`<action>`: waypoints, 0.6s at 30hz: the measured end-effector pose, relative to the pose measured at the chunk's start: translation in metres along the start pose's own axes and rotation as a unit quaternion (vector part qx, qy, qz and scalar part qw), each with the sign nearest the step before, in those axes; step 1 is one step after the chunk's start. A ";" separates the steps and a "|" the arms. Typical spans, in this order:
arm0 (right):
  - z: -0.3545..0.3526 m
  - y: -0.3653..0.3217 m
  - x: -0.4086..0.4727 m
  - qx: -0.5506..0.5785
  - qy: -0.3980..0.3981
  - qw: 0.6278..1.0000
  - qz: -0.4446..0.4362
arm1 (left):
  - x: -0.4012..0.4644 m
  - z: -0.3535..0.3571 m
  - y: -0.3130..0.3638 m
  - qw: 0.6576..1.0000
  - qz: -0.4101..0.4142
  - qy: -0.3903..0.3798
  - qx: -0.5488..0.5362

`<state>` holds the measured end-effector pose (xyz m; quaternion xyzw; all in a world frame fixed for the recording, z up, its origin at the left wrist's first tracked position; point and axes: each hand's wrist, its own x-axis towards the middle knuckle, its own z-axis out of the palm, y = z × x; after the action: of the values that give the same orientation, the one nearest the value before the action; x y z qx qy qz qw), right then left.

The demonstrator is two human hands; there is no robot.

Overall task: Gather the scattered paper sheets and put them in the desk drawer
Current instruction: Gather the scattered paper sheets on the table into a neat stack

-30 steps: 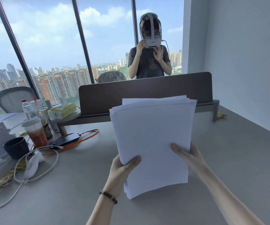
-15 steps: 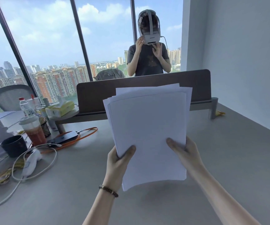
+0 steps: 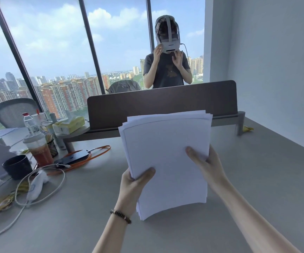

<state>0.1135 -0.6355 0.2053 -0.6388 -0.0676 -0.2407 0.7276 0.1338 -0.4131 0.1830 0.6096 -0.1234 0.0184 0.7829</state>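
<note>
A stack of white paper sheets (image 3: 165, 152) stands almost upright above the grey desk (image 3: 257, 179), its top edges slightly fanned. My left hand (image 3: 134, 183) grips the stack's lower left edge, thumb across the front. My right hand (image 3: 206, 165) holds the right edge, thumb on the front face and fingers behind. The stack's lower edge hangs just above the desk. No drawer is in view.
At the left are a dark cup (image 3: 17, 166), an iced drink cup (image 3: 39, 148), a water bottle (image 3: 29, 121), a phone with an orange strap (image 3: 74, 157), a white cable and controller (image 3: 36, 185). A brown divider panel (image 3: 165, 101) crosses the back; a person with a headset (image 3: 167, 70) stands behind it.
Both hands kept their grip while the stack lifted and then dropped back toward the desk. The sheets look a little more squared.
</note>
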 end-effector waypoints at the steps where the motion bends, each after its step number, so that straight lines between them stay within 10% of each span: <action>1: 0.000 0.000 0.000 0.000 0.005 1.000 -0.001 | -0.001 0.000 -0.002 1.000 0.000 -0.001 0.020; 18: -0.003 -0.009 0.001 0.001 -0.044 0.998 0.032 | 0.001 -0.015 0.010 1.000 -0.004 -0.023 0.012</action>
<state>0.1101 -0.6396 0.2132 -0.6501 -0.0792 -0.1885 0.7319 0.1353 -0.3963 0.1894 0.6194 -0.1388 0.0022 0.7727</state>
